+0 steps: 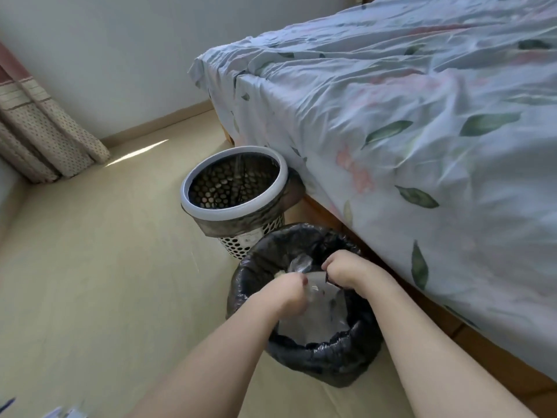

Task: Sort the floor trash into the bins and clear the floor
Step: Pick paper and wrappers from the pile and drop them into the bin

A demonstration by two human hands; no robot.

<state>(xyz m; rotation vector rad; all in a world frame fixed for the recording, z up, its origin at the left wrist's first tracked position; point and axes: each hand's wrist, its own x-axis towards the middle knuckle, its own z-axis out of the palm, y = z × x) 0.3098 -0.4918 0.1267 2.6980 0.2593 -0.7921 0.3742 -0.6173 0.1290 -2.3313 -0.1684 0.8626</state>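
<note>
Two bins stand on the floor beside the bed. The near bin is lined with a crumpled black bag. Both my hands are over its mouth. My left hand grips a crinkled clear plastic wrapper above the opening. My right hand pinches a dark edge at the far side of the mouth; whether that is the liner or the trash I cannot tell. A pale sheet lies inside the bin. The far bin is white, perforated, with a dark liner, and looks hollow inside.
The bed with a leaf-print sheet fills the right side, its wooden base close to both bins. A dotted curtain hangs at the left wall. Beige floor spreads to the left. Some small pale items show at the bottom left edge.
</note>
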